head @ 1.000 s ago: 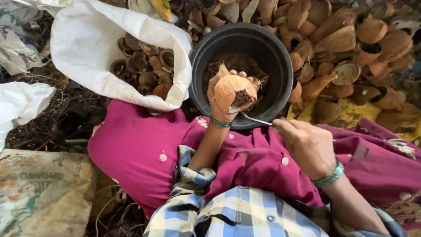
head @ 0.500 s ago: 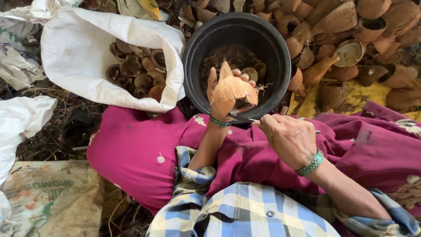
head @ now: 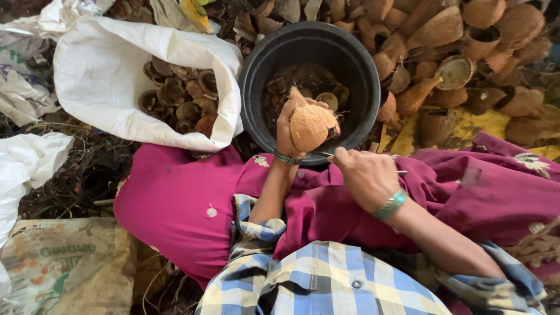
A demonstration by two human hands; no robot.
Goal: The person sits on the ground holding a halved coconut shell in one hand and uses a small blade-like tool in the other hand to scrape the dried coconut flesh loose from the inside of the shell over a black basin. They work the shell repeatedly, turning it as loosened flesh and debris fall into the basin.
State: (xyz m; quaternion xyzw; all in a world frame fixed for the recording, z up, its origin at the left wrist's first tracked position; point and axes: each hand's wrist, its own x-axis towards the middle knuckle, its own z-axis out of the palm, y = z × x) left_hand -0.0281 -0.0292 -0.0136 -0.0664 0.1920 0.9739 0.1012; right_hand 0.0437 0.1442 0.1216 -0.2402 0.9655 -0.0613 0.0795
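Coconut shell gripped in left hand above black bucket, pointed end tilted up-left, long axis diagonal; right hand closed on thin metal tool touching it.

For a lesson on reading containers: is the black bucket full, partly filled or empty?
Partly filled. The black bucket holds dark coconut pieces low inside, with much bare inner wall showing above them. The left hand holding a coconut shell hides part of the bottom.
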